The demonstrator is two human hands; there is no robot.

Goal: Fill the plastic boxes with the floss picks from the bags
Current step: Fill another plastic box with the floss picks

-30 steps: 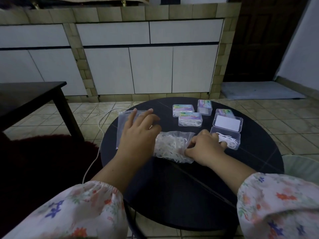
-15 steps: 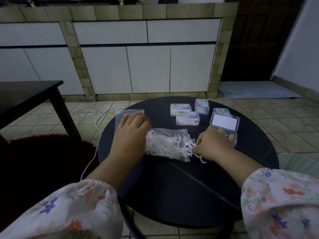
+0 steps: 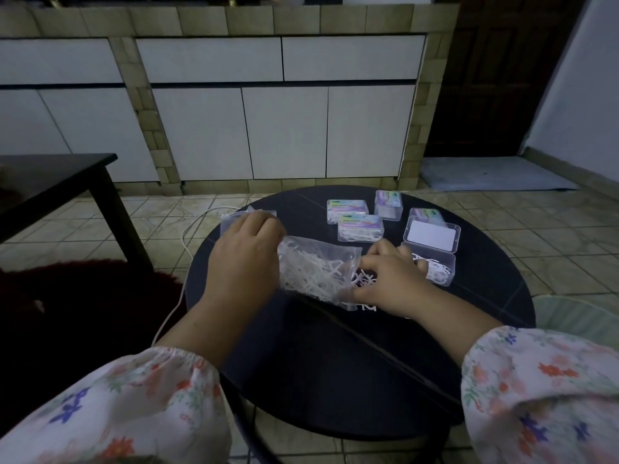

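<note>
Here the left hand (image 3: 246,259) grips the bag (image 3: 318,272) of picks on the table (image 3: 335,363). The right hand (image 3: 392,279) pinches picks (image 3: 363,281) at the bag's mouth, beside the open box (image 3: 432,262).

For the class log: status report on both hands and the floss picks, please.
Left hand grips bag. Right hand pinches floss picks at bag mouth. Open box partly filled. Nothing blocking.

2 white floral sleeves (image 3: 134,406), seemingly elastic cuffs, bare hands

No legible text on box labels (image 3: 360,219).
</note>
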